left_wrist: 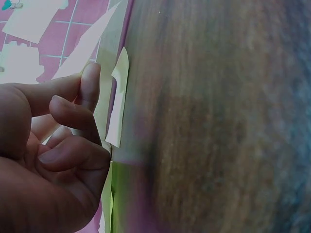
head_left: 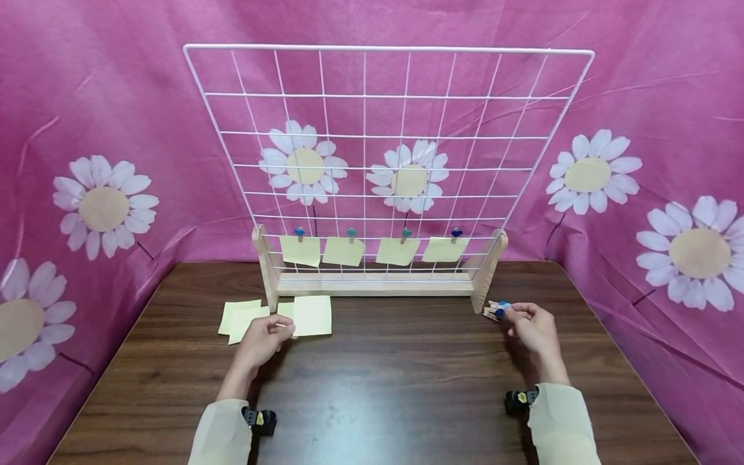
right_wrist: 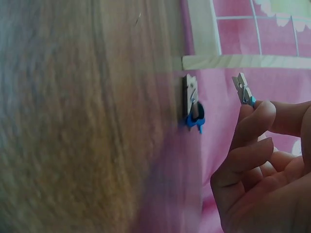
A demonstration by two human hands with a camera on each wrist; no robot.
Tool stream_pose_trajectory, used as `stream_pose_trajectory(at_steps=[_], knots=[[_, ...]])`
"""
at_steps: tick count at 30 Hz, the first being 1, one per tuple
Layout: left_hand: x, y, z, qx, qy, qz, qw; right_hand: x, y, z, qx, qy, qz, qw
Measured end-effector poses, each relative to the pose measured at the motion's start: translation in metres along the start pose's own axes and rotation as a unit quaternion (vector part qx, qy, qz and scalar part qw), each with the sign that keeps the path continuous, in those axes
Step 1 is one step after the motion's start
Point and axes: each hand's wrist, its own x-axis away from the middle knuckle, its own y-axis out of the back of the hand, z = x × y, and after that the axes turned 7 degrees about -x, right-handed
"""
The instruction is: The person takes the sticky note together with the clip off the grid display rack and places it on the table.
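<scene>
Sleeves [head_left: 221,433] lie nearest; at eight o'clock, left hand [head_left: 261,339] pinches a note [head_left: 314,315], probably floppy, best held edgewise; at four, right hand [head_left: 533,326] pinches a clothespin [right_wrist: 242,88], likely stiff-sprung.

The matt wooden stand [head_left: 372,286] carries a smooth metal grid [head_left: 364,168]; behind it, creased cloth [head_left: 372,22]; beneath, glossy wood-grain table [head_left: 395,374]; in front, matt paper notes [head_left: 314,316]; beside, wooden pegs [head_left: 495,311].

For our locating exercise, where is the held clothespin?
Right of centre in the right wrist view, the clothespin is pinched by the right hand, near the wooden upright.
</scene>
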Motion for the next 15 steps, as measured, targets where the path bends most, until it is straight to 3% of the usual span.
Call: stream_pose_trajectory(at_steps=[9, 15], knots=[[-0.003, -0.002, 0.004, -0.031, 0.004, -0.014, 0.9994, -0.009, 0.006, -0.007, -0.011, -0.042, -0.003, 0.999], [-0.002, -0.003, 0.004, -0.049, 0.009, -0.014, 0.9987, -0.014, 0.006, -0.012, -0.022, -0.06, 0.021, 0.998]])
